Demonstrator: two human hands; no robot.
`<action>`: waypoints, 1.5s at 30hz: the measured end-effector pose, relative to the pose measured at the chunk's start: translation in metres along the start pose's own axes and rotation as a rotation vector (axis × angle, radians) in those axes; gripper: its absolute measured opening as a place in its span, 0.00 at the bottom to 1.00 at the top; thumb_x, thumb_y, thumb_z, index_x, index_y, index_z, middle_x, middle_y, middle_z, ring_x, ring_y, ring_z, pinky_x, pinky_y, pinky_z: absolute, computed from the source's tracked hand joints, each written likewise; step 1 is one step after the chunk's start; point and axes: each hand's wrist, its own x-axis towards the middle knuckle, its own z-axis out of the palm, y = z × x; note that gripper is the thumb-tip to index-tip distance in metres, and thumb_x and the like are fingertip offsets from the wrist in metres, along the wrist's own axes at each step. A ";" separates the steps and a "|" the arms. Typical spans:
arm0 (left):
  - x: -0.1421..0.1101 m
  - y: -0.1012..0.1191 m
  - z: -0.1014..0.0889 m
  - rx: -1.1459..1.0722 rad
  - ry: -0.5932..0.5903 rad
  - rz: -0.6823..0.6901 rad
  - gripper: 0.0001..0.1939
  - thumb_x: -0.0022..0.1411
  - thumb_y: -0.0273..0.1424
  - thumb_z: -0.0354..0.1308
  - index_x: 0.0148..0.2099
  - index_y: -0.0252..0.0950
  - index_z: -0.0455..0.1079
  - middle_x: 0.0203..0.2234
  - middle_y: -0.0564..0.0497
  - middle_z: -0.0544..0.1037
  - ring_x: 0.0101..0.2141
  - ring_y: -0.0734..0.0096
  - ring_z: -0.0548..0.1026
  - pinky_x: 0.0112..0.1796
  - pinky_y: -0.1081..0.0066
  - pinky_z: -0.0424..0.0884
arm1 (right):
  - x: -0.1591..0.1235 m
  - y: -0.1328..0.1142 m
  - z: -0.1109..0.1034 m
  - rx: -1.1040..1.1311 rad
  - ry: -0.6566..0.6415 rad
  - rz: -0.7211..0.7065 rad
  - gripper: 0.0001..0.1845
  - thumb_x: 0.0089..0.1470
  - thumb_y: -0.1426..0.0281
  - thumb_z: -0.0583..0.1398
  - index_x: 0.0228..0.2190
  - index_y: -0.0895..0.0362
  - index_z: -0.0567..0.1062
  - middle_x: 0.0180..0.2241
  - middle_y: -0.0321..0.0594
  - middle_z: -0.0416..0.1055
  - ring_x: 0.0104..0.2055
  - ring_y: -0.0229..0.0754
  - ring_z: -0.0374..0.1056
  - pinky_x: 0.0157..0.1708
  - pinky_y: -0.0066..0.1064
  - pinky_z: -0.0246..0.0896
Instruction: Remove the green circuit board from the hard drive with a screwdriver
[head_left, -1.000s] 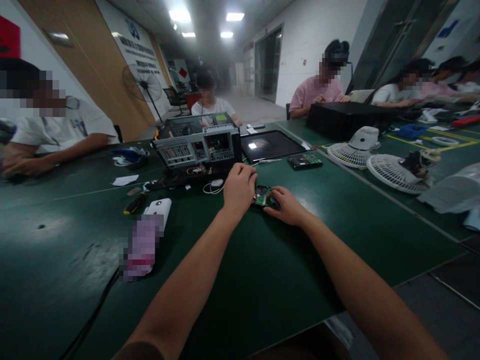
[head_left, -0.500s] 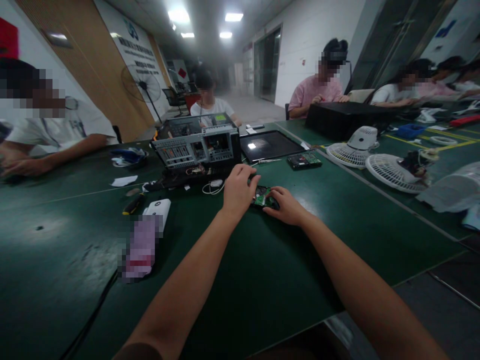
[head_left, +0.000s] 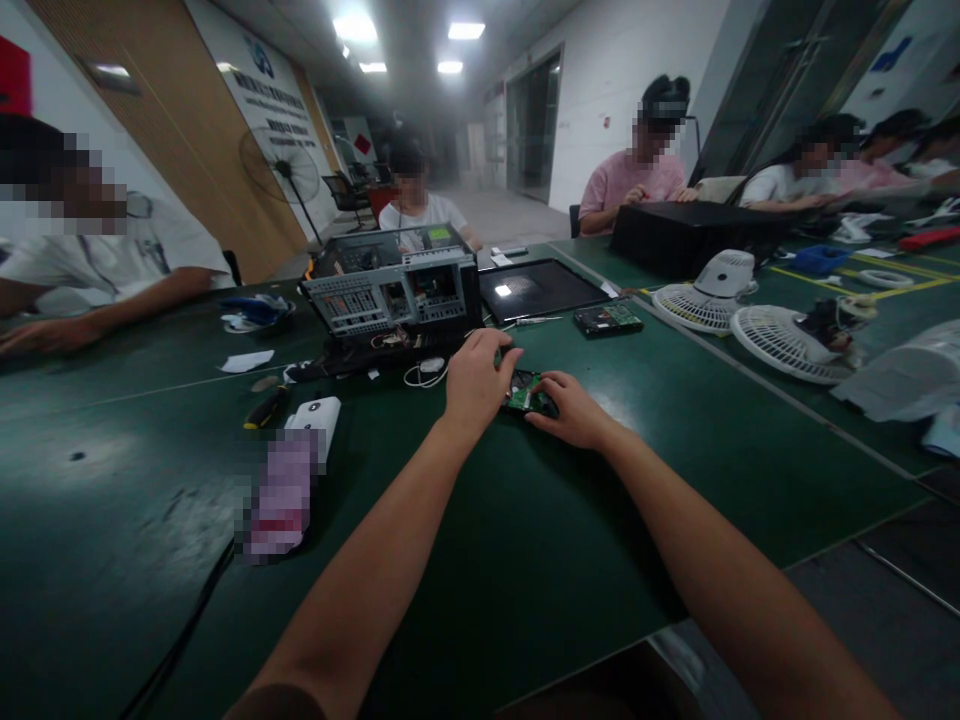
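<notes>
On the desk (head_left: 750, 450), between its front edge and the open computer case (head_left: 390, 285), the head view shows a drive with a green circuit board (head_left: 529, 398) lying board side up under both hands. The right hand (head_left: 574, 410) pinches the drive's right end, thumb at the near side and fingertips over the board. The left hand (head_left: 476, 375) is curved at the left end, just apart from the right; its fingertips are partly hidden, so I cannot tell whether they grip the drive, hold something small or merely rest there. The right hand seems best used as the anchor, pressing on the rigid rim rather than on the board, since parts there look easy to scratch or bend. Small, straight-down movements from the left would suit such a little piece, with the drive flat on the desk so that it neither tips nor skids. Shifting the left fingers slightly outward would likely give a clearer sight of the contact point. Beyond, towards the desk's far edge, a second drive (head_left: 609, 320) and a slim screwdriver (head_left: 536, 321) lie near a black panel (head_left: 544, 290), outside the hands' working space.
</notes>
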 end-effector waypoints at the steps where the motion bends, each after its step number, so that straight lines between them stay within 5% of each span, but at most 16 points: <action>1: 0.000 -0.001 0.001 -0.013 0.003 -0.010 0.05 0.64 0.29 0.63 0.43 0.38 0.71 0.40 0.48 0.78 0.42 0.63 0.76 0.45 0.62 0.74 | 0.000 0.000 0.000 0.000 0.001 -0.001 0.23 0.55 0.56 0.65 0.49 0.54 0.73 0.56 0.52 0.65 0.59 0.56 0.62 0.61 0.50 0.58; 45: -0.001 -0.006 0.005 -0.027 0.036 -0.043 0.07 0.63 0.27 0.62 0.41 0.39 0.67 0.38 0.48 0.76 0.42 0.62 0.75 0.43 0.61 0.74 | 0.000 0.000 0.001 -0.008 0.006 -0.013 0.22 0.55 0.57 0.66 0.48 0.54 0.73 0.55 0.50 0.65 0.59 0.54 0.63 0.61 0.50 0.58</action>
